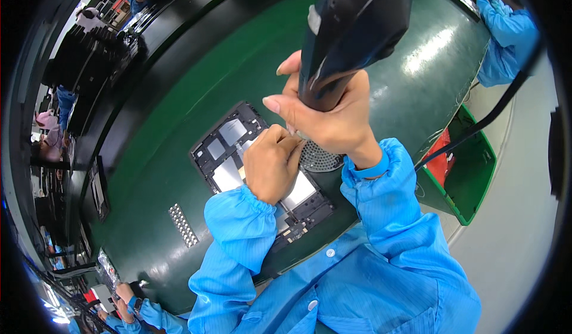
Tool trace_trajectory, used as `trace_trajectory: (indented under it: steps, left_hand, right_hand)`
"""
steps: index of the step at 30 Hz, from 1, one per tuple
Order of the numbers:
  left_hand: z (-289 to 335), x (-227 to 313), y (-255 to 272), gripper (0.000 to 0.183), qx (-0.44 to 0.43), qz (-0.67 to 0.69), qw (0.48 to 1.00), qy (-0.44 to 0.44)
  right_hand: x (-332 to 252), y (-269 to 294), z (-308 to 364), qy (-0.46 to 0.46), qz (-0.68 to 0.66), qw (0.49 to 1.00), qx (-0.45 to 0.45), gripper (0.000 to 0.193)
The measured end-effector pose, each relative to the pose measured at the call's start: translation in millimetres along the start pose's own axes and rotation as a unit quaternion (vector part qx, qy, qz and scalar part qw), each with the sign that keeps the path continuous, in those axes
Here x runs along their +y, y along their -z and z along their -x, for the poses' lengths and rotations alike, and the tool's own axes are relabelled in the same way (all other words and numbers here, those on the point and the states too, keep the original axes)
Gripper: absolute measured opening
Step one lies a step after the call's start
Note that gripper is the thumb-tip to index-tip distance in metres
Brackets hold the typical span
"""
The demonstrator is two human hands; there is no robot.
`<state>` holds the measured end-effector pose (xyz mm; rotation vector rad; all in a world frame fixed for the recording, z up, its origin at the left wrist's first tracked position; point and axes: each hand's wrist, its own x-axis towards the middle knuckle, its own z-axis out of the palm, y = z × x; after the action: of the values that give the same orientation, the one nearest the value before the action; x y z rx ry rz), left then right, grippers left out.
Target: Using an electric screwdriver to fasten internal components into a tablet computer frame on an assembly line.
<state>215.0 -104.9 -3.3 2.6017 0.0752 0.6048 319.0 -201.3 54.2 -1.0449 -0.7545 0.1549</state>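
Observation:
My right hand is wrapped around the narrow lower end of a black electric screwdriver. Its bulky body rises close to the camera, and its tip is out of sight. Beneath lies an opened black tablet-like device, with silver panels and small boards showing inside. Over the middle of that device is my left hand, fingers pinched together at the edge of a round tray dotted with small holes or screws. Whatever the pinch may hold is hidden.
A dark strip with rows of pale dots lies left of the device on the green table. A green bin with red material stands at the right, a black cable passing over it. Co-workers in blue sleeves sit around the table.

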Motion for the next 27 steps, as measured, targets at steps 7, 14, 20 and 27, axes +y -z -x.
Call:
trace_trajectory:
  steps: [7,14,20,27]
  left_hand:
    - [-13,3,-9,0.016,0.021,0.075,0.996,0.048]
    - [-12,2,-10,0.017,0.030,0.097,0.993,0.063]
    - [-8,2,-10,0.016,0.042,0.138,0.987,0.075]
    - [-8,2,-8,0.015,0.037,0.104,0.993,0.029]
  right_hand:
    - [-6,22,-7,-0.011,-0.006,0.999,0.033,0.027]
    - [-3,20,-4,0.001,-0.028,0.999,0.029,0.027]
    - [2,17,-2,0.017,-0.004,1.000,0.016,0.026]
    - [7,17,0,0.077,-0.008,0.997,-0.021,0.028]
